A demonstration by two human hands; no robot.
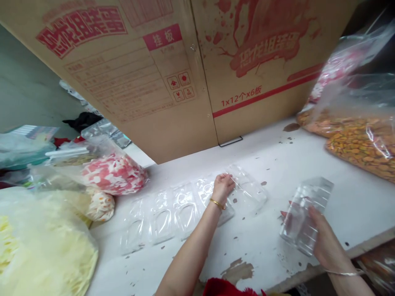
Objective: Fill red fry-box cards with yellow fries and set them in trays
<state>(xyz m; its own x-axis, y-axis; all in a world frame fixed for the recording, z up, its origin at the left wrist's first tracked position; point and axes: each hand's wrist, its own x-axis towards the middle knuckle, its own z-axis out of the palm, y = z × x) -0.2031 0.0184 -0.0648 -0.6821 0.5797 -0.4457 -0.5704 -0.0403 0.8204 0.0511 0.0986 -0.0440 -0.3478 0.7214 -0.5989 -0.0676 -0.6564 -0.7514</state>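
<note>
My left hand (222,188), with a gold bangle at the wrist, has its fingers curled onto the left edge of a clear plastic blister tray (250,192). That tray is tilted at the right end of a row of similar clear blister trays (162,218) lying side by side on the white table. My right hand (322,232) is closed around a nested stack of clear blister trays (304,222), held near the table's front edge. The thumb shows on the near side of the stack, and fingertips show through and beyond it.
A large printed cardboard box (173,123) stands at the back of the white table (271,263). On the left are a bag of red-and-white pieces (114,174) and a big bag of pale yellow pieces (46,246). Bags of orange-brown pieces (364,144) lie at the right.
</note>
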